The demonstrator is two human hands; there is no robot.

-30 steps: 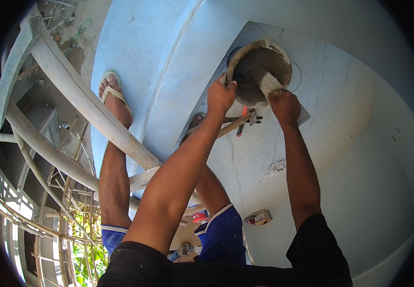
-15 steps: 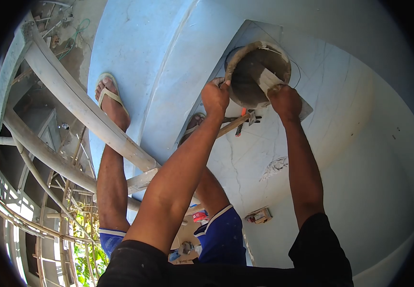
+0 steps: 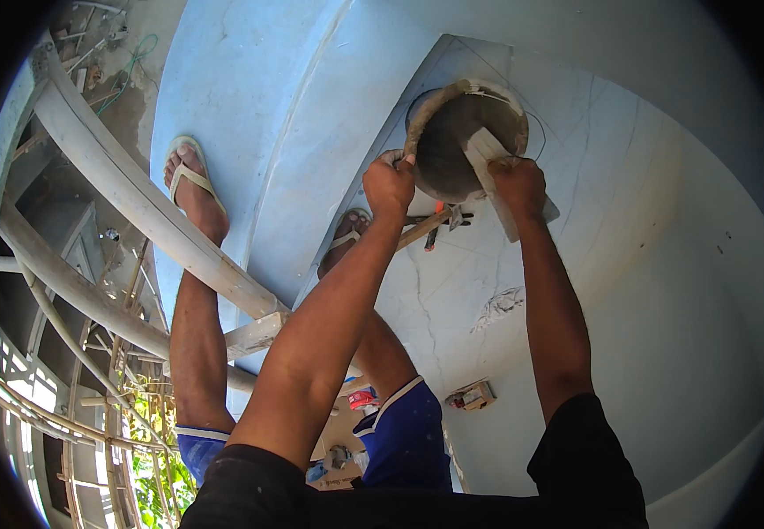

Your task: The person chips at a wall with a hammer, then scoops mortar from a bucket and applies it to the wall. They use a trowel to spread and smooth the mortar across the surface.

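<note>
A round bucket (image 3: 417, 132) with a crusted rim stands on the pale floor, dark grey material inside it. My left hand (image 3: 390, 185) is closed on the near left part of that rim. In my right hand (image 3: 518, 182) is a flat trowel (image 3: 488, 148), gripped at the right side of the bucket. The trowel's long, pale blade lies partly over the opening and sticks out past the near rim. Its handle is mostly hidden by my fingers.
A hammer-like tool with a wooden handle (image 3: 421, 228) lies below the bucket. Curved poles (image 3: 157, 212) cross at the left. My sandalled foot (image 3: 190, 172) rests on a blue ledge (image 3: 241, 88). A small box (image 3: 474, 396) and a crumpled scrap (image 3: 498, 306) lie nearer me.
The trowel has turned, its blade now reaching back over the near rim and less far into the bucket. The whole view has shifted slightly.
</note>
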